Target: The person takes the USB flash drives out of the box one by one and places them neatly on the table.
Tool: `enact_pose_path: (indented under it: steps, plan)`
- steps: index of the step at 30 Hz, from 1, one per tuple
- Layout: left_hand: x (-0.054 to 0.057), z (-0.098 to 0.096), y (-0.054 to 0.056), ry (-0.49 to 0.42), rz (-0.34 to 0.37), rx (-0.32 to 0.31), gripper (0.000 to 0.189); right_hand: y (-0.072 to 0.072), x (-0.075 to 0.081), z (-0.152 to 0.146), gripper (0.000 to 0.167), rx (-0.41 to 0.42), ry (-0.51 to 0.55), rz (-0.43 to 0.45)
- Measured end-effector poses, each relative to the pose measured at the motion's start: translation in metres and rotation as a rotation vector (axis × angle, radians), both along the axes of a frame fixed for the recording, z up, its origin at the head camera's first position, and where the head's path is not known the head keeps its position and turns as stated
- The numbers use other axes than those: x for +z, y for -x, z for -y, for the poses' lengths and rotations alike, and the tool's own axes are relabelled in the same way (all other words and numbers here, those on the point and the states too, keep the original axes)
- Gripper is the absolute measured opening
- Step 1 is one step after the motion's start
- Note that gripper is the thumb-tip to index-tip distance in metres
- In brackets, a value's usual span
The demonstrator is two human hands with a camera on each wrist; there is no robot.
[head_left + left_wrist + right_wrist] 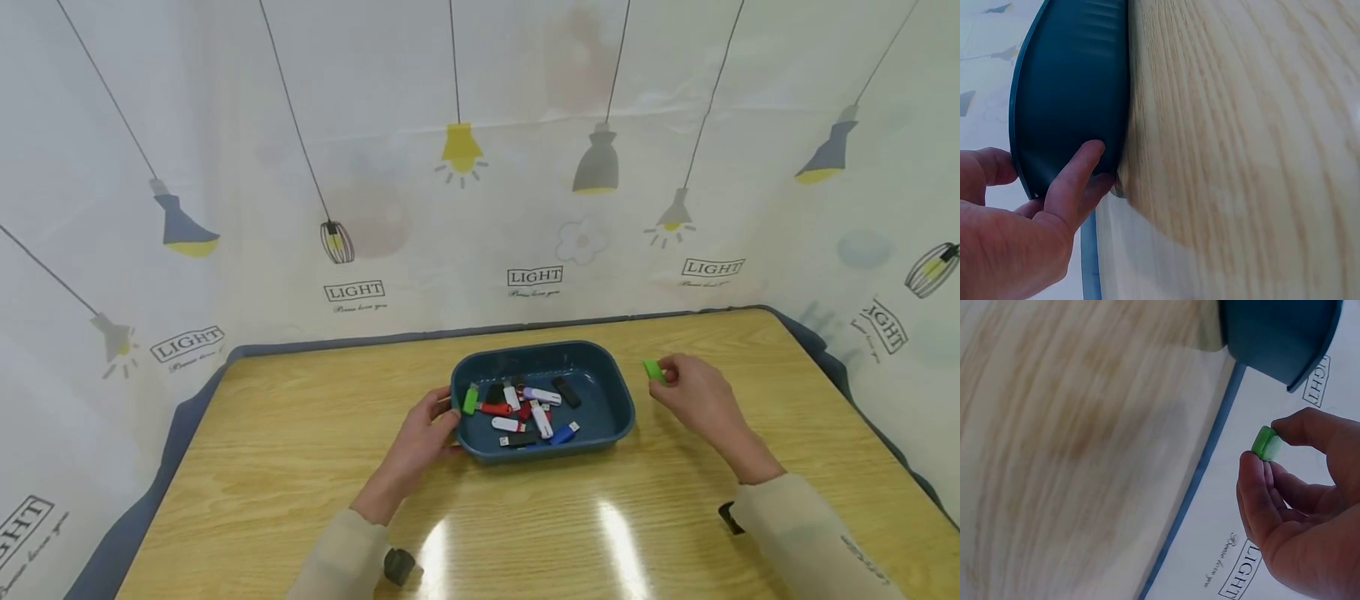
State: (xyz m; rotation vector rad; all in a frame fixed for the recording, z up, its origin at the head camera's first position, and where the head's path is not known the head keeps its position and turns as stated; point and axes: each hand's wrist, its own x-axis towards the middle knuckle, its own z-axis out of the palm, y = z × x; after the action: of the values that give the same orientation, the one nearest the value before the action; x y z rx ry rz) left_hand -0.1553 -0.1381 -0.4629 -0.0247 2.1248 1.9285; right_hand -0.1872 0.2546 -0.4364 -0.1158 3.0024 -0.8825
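A dark blue plastic tray (603, 400) sits on the wooden table with several USB sticks inside. My left hand (420, 435) grips its left end, thumb at the rim and fingers against the outer wall; in the left wrist view the fingertips (1092, 149) lie on the tray's side (1072, 81). To the right of the tray, my right hand (697, 396) pinches a green USB stick (653, 370) between thumb and fingertips. No metal plug shows on this stick (1264, 443) in the right wrist view. Another green USB stick (470, 399) lies at the tray's left end.
Among the tray's contents are a red stick (495, 409), a blue stick (565, 433), a black stick (566, 392) and several white ones. Wood-grain table (300, 433) surrounds the tray. A lamp-printed cloth (420, 225) hangs behind and along both sides.
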Motion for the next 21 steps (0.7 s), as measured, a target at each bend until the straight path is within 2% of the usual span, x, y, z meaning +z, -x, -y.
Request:
enact_pose_path:
  steps: [15,21]
  plan:
    - [0.002,-0.003,-0.001,0.020,0.007,0.002,0.051,0.015,-0.021,-0.015,0.047,0.002,-0.103,0.146]
    - [0.002,-0.003,-0.002,0.023,0.016,-0.001,0.052,0.014,-0.022,-0.015,0.035,0.004,-0.100,0.164]
